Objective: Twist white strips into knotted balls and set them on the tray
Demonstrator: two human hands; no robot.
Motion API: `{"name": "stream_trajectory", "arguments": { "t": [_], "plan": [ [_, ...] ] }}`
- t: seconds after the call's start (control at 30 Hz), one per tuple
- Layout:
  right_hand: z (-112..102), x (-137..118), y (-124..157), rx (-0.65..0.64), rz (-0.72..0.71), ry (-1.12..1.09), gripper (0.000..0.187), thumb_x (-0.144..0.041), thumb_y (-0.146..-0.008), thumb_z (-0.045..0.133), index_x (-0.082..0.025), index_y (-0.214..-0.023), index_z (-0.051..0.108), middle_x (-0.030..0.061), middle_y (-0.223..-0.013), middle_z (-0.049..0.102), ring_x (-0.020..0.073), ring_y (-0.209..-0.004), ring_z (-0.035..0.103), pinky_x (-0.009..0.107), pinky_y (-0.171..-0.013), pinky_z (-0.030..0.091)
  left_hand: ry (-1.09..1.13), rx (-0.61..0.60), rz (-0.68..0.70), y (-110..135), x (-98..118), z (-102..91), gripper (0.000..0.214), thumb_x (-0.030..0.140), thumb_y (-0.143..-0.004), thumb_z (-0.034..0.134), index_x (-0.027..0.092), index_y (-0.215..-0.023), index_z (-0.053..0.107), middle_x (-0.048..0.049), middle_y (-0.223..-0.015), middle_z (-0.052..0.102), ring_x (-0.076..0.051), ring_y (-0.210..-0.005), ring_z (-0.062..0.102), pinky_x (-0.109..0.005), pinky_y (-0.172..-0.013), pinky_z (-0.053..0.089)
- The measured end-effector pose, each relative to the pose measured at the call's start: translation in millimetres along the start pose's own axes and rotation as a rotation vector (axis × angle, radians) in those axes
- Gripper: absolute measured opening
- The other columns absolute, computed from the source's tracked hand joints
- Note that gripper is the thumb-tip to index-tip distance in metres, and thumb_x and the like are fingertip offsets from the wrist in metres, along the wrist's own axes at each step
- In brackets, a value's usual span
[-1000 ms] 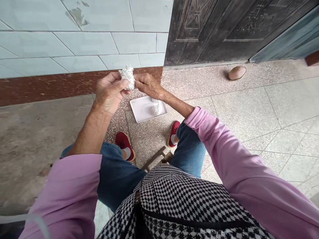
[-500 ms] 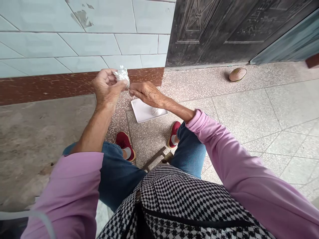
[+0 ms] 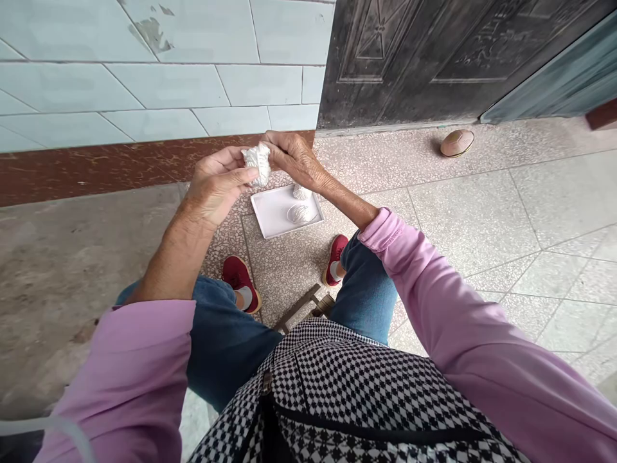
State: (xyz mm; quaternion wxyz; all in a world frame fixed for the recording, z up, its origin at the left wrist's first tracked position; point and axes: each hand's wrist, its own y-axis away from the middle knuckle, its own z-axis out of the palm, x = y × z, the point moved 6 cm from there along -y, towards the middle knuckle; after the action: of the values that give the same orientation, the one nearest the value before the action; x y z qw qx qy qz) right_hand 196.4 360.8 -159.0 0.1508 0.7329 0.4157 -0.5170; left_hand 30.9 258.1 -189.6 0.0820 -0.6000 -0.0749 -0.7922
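My left hand (image 3: 219, 183) pinches a small crumpled white bundle (image 3: 257, 164), which looks like yarn or knitted stuff, between thumb and fingers. Close against its right edge is my right hand (image 3: 295, 155), the fingers pressed together. Whatever those fingertips hold is too small to make out. On the floor below the hands lies a shallow white tray (image 3: 270, 215). In it sit a ball of white thread (image 3: 301, 214) and a second white ball (image 3: 301, 191), which my right wrist partly hides.
A tiled wall (image 3: 159, 90) with a brown base strip stands ahead, beside a dark carved door (image 3: 385, 64). A pinkish oval object (image 3: 457, 143) lies by the door. Between my red shoes (image 3: 240, 280) and lap is a wooden frame piece (image 3: 301, 308).
Both hands have shifted: the left hand and white bundle moved right and slightly down, the right hand rose to the bundle's upper right. More of the tray's second ball shows now.
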Motion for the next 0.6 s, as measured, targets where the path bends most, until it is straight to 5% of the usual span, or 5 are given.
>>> {"name": "stream_trajectory", "arguments": {
  "t": [0.1, 0.23, 0.33, 0.5, 0.6],
  "plan": [
    [17.6, -0.2, -3.2, -0.032, 0.078, -0.073, 0.061, -0.068, -0.139, 0.051, -0.029, -0.093, 0.054, 0.003, -0.095, 0.067, 0.0197, -0.099, 0.062, 0.036, -0.092, 0.056, 0.051, 0.052, 0.062, -4.5, 0.3, -8.8, 0.066, 0.031, -0.058, 0.124, 0.023, -0.113, 0.089, -0.013, -0.122, 0.093, -0.031, -0.114, 0.085, -0.044, -0.098, 0.08],
    [35.8, 8.6, -9.3, -0.03, 0.136, -0.06, 0.074, -0.097, -0.12, 0.045, -0.033, -0.083, 0.052, 0.0064, -0.086, 0.072, 0.024, -0.106, 0.072, 0.039, -0.09, 0.056, 0.081, 0.144, 0.115, -10.1, -4.9, -20.7, 0.071, 0.039, -0.058, 0.127, 0.023, -0.111, 0.083, -0.0137, -0.124, 0.089, -0.029, -0.113, 0.083, -0.041, -0.095, 0.079],
    [49.5, 10.2, -3.3, -0.069, 0.166, -0.011, 0.067, -0.092, -0.113, 0.048, -0.034, -0.081, 0.059, 0.0086, -0.085, 0.077, 0.026, -0.109, 0.078, 0.043, -0.095, 0.057, 0.048, 0.213, 0.129, -13.9, -8.7, -29.2, 0.073, 0.046, -0.06, 0.126, 0.025, -0.109, 0.077, -0.0108, -0.118, 0.086, -0.026, -0.106, 0.08, -0.038, -0.084, 0.075],
    [66.1, -8.9, 20.0, -0.151, 0.168, 0.112, 0.061, -0.077, -0.12, 0.069, -0.03, -0.082, 0.066, 0.0107, -0.09, 0.081, 0.0294, -0.113, 0.081, 0.046, -0.106, 0.062, -0.123, 0.343, 0.12, -21.2, -11.7, -47.5, 0.073, 0.048, -0.062, 0.119, 0.029, -0.108, 0.066, -0.0076, -0.12, 0.088, -0.028, -0.111, 0.083, -0.04, -0.086, 0.075],
    [65.3, -22.7, 27.4, -0.202, 0.138, 0.135, 0.053, -0.068, -0.122, 0.073, -0.03, -0.085, 0.067, 0.0101, -0.095, 0.082, 0.0294, -0.116, 0.081, 0.045, -0.109, 0.065, -0.222, 0.422, 0.172, -23.2, -9.7, -53.7, 0.076, 0.048, -0.061, 0.117, 0.027, -0.108, 0.061, -0.0049, -0.107, 0.087, -0.024, -0.094, 0.08, -0.037, -0.078, 0.073]
  ]
}}
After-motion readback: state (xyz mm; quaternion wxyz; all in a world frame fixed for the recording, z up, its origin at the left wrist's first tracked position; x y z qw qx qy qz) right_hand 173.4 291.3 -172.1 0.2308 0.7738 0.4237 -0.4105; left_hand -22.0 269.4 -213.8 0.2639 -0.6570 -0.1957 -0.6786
